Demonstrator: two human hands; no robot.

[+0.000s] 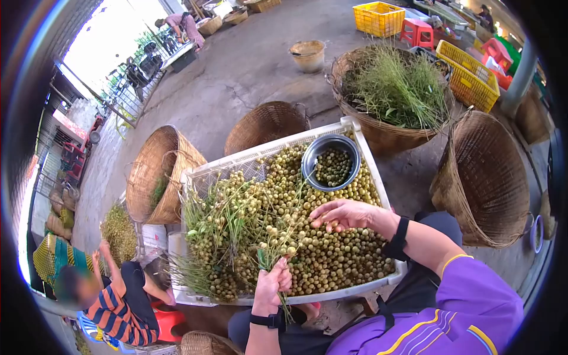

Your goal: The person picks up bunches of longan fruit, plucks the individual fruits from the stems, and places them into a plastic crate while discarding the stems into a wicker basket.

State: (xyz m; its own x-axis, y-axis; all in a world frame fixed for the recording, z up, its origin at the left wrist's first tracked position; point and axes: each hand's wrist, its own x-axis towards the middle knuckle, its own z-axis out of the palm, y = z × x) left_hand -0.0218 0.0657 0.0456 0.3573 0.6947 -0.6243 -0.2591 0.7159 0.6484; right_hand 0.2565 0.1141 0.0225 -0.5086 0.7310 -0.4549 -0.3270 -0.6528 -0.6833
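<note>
My left hand (274, 281) is closed around the stems of a bunch of small round yellow-brown fruits (278, 239), held upright at the near side of a white plastic crate (387, 204). To its right, my right hand (343, 214) hovers palm down over the loose fruits (337, 254), its fingers loosely bent and apart. Whether a fruit sits under its fingertips is hard to see. A pile of stemmed bunches (228, 222) fills the crate's left part. At the far side, a metal bowl (308, 173) holds smaller, darker fruits and rests on the loose ones.
Woven baskets stand around the crate: one at left (139, 171), one behind (260, 127), one at right (485, 171). Another basket (378, 139) holds bare green stems (402, 89). A seated person in a striped shirt (121, 310) handles a bunch at lower left. Yellow crates (378, 21) stand farther back.
</note>
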